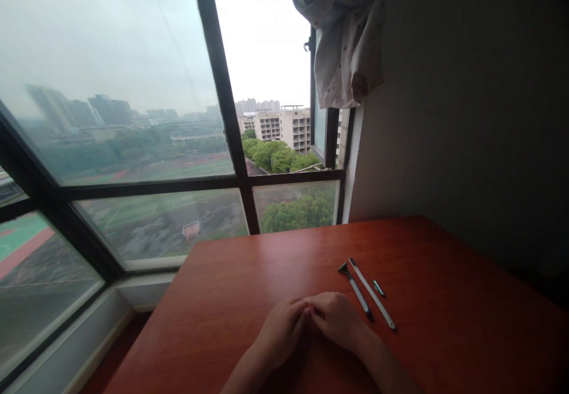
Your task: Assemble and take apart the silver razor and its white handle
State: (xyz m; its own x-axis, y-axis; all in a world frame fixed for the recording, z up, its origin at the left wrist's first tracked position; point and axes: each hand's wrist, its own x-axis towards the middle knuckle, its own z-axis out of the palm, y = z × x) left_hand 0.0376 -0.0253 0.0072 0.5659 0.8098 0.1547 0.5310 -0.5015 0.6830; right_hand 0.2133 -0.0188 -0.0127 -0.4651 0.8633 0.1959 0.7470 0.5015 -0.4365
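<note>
My left hand and my right hand rest on the reddish-brown table, fingers curled and fingertips touching each other at the middle. Whether anything lies between them I cannot make out. Just right of my right hand lie a pen with a dark angled head, a longer pale pen and a small teal cap-like piece, all flat on the table and untouched.
A large dark-framed window stands behind the table, looking onto buildings and sports fields. A pale bunched curtain hangs at the upper right beside a grey wall. The table's left edge drops to the floor.
</note>
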